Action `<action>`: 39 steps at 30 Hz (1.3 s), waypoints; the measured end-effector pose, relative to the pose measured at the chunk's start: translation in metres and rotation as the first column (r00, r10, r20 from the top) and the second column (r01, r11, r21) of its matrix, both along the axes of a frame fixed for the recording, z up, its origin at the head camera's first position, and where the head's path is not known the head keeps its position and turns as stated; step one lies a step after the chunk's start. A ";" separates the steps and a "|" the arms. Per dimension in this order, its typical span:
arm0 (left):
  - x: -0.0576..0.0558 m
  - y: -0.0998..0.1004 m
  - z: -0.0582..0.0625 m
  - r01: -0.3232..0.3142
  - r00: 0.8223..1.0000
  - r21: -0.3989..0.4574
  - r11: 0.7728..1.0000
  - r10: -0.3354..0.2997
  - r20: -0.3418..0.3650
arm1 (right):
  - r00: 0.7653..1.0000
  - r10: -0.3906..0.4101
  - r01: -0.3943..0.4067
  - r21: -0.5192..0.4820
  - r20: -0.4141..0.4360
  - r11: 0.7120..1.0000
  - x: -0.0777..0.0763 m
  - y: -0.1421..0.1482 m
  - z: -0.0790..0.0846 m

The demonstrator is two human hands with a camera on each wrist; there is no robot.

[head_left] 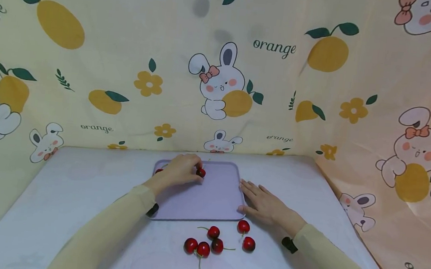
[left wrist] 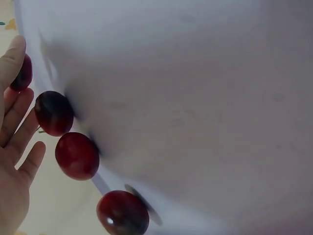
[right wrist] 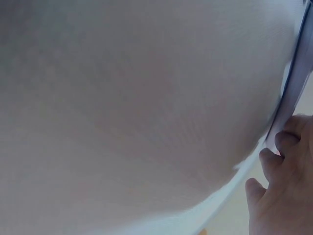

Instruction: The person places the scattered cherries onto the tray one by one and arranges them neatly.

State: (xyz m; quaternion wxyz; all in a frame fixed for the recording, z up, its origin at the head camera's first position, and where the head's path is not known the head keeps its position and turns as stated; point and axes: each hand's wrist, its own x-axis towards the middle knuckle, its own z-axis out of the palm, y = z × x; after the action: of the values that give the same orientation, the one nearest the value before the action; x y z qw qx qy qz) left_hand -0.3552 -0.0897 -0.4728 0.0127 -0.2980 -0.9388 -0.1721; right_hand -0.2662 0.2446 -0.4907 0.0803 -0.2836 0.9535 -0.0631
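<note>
1. The left hand (head_left: 181, 169) lightly pinches one red cherry (head_left: 201, 173) between thumb and fingers, above the far part of the lilac tray (head_left: 213, 197); I cannot tell whether that fruit touches the tray.
2. A gentle pinch seems best: cherries are round and likely to roll, so lower it fully before parting the fingers.
3. Withdraw upward, since the row of cherries (left wrist: 77, 155) close by the left hand in its wrist view could easily be knocked.
4. The right hand (head_left: 269, 203) holds no fruit; its fingers lie extended against the tray's right edge, useful for steadying, and need only light pressure.
5. Six loose cherries (head_left: 203, 249) lie on the white table (head_left: 293, 176), nearer than the tray, between the forearms.
</note>
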 end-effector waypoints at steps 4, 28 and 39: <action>-0.002 0.001 -0.001 0.005 1.000 -0.040 0.999 -0.005 -0.008 | 1.000 -0.002 0.002 0.010 -0.002 1.000 -0.001 0.000 0.001; -0.001 0.007 -0.006 -0.074 0.997 -0.103 0.992 0.070 -0.042 | 1.000 0.007 -0.007 -0.015 -0.009 1.000 -0.001 0.001 -0.003; 0.005 0.003 0.000 -0.068 0.997 -0.044 0.997 0.066 -0.029 | 1.000 0.001 -0.001 -0.011 -0.002 1.000 0.000 0.000 -0.003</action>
State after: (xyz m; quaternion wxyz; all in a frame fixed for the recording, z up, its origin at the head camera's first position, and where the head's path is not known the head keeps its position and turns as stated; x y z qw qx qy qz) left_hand -0.3502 -0.0870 -0.4733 0.0247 -0.2690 -0.9516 -0.1465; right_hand -0.2667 0.2450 -0.4935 0.0776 -0.2847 0.9530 -0.0682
